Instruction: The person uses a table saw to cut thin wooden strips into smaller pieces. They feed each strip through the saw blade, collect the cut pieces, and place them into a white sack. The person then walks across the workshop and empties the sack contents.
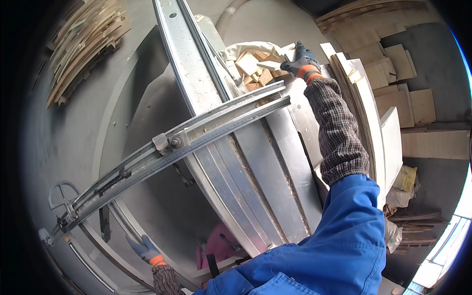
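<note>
My right hand, in a grey glove with an orange cuff, reaches out over a pale sack full of wood offcuts. Its thumb and fingers are apart. A light piece of wood shows between them, but whether the glove touches it I cannot tell. My left hand, gloved the same way, lies at the lower left with its fingers spread on a metal rail. Between my arms stands a sliding table saw with a grooved metal table. A long metal fence with a stop block crosses it.
Long boards stand along the saw's right side. Flat wood panels lie beyond them on the floor. A stack of thin strips sits at the far left. Something pink shows below the table, and a yellow bag lies at right.
</note>
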`<state>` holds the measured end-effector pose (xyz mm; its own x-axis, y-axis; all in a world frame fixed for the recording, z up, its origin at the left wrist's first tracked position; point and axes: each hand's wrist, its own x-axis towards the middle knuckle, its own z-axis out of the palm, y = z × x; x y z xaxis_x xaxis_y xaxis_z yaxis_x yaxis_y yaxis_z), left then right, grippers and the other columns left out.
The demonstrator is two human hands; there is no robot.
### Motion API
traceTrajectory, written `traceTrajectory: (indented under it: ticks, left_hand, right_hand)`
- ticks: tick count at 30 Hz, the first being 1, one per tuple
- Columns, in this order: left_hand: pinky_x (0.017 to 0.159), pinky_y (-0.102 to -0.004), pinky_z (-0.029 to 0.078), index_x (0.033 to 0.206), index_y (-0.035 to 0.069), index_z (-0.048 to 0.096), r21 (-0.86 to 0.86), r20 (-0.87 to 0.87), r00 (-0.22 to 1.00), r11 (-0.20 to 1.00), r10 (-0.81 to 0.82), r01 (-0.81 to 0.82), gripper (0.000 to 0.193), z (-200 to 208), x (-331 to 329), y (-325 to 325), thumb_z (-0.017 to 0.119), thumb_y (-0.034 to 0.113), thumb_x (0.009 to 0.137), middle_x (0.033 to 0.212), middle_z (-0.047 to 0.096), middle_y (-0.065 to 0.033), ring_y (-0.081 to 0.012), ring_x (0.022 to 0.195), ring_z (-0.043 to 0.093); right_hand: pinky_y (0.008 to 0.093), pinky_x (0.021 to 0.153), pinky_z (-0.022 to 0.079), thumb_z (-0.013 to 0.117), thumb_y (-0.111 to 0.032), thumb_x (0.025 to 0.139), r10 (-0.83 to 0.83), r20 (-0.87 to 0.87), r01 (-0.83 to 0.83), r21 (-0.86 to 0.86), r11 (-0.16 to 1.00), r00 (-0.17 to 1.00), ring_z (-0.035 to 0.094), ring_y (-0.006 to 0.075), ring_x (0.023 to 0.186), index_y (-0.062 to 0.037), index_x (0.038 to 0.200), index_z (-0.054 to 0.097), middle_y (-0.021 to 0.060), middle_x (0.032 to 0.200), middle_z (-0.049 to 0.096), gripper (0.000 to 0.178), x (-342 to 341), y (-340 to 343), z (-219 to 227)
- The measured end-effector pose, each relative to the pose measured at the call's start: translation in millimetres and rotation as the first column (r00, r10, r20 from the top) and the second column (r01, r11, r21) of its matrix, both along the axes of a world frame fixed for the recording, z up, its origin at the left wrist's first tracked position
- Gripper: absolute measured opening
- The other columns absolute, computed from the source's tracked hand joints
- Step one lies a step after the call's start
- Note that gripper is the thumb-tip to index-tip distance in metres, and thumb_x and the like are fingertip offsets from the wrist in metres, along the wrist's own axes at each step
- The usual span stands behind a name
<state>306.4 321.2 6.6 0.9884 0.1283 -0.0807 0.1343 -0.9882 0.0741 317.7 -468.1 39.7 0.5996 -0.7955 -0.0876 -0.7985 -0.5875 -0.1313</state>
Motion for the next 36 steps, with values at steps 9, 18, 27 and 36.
traceTrajectory:
  ticks: [9, 18, 27, 36]
  left_hand:
    - [0.112, -0.0450, 0.041, 0.155, 0.005, 0.031, -0.152, 0.048, 0.999, 0.988, -0.007, 0.014, 0.066, -10, -3, 8, 0.061, 0.024, 0.098, 0.149, 0.044, -0.0284, -0.0410, 0.134, 0.049]
    - [0.111, -0.0452, 0.043, 0.154, 0.005, 0.033, 0.012, 0.095, 0.992, 0.997, -0.082, 0.081, 0.067, -12, -2, 14, 0.063, 0.030, 0.098, 0.148, 0.046, -0.0264, -0.0390, 0.132, 0.051]
    - [0.109, -0.0427, 0.048, 0.154, 0.005, 0.034, -0.197, 0.048, 0.999, 0.980, 0.012, -0.002, 0.071, -24, -5, 17, 0.060, 0.043, 0.099, 0.149, 0.046, -0.0234, -0.0369, 0.131, 0.053]
    - [0.097, -0.0443, 0.055, 0.152, 0.007, 0.037, -0.154, 0.050, 0.998, 0.988, 0.029, -0.021, 0.075, -40, 3, 33, 0.066, 0.047, 0.095, 0.141, 0.053, -0.0245, -0.0405, 0.119, 0.061]
  right_hand:
    - [0.0410, 0.113, 0.043, 0.090, -0.060, 0.057, -0.017, -0.060, 0.017, -0.004, 1.000, 0.998, 0.050, 0.0368, 0.136, -0.0094, 0.159, 0.027, 0.0226, 0.149, 0.048, 0.130, 52, -9, -11]
    - [0.0431, 0.114, 0.040, 0.078, -0.051, 0.081, 0.040, 0.089, -0.029, -0.120, 0.992, 0.995, 0.044, 0.0376, 0.139, -0.0150, 0.150, 0.045, 0.0208, 0.153, 0.041, 0.084, -1, -25, 33]
    - [0.0384, 0.104, 0.049, 0.072, -0.025, 0.088, 0.146, -0.093, -0.154, -0.077, 0.985, 0.985, 0.063, 0.0285, 0.120, -0.0147, 0.131, 0.065, 0.0107, 0.130, 0.067, 0.046, -201, 7, 139]
    - [0.0439, 0.093, 0.052, 0.080, -0.027, 0.081, 0.333, -0.427, -0.218, 0.296, 0.930, 0.841, 0.064, 0.0301, 0.112, -0.0201, 0.118, 0.065, 0.0050, 0.115, 0.068, 0.040, -419, 86, 103]
